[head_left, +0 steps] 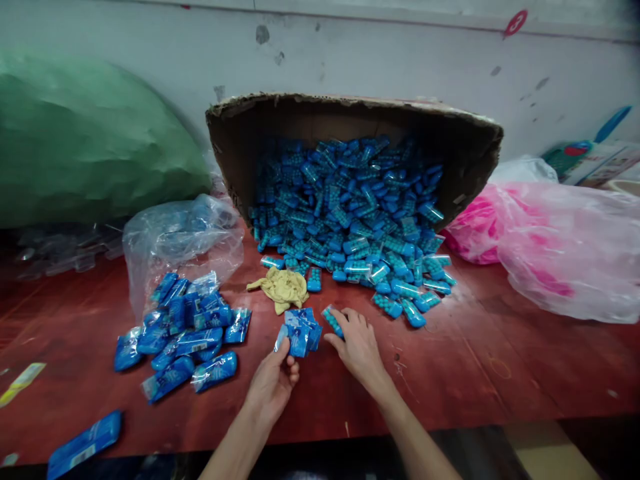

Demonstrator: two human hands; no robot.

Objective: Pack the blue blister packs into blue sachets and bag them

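Note:
My left hand [274, 380] pinches a blue printed plastic sleeve [282, 335] between thumb and fingers. Beside it on the red table lies a small stack of similar flat sleeves [305, 331]. A small clear container with turquoise beads inside [332, 321] is at the fingertips of my right hand [357, 343], gripped between thumb and fingers. Behind both hands sits a crumpled yellowish cloth or glove [284, 288]. Many more such bead containers [350, 207] spill from a cardboard box [357, 107] lying on its side. To the left is a pile of containers covered in blue sleeves [187, 327].
A clear plastic bag [185, 233] stands behind the sleeved pile, and a large green sack [95, 147] is farther back. Pink and clear bags [560, 247] lie at the right. One sleeved container [85, 443] rests near the front left edge of the red table [475, 373].

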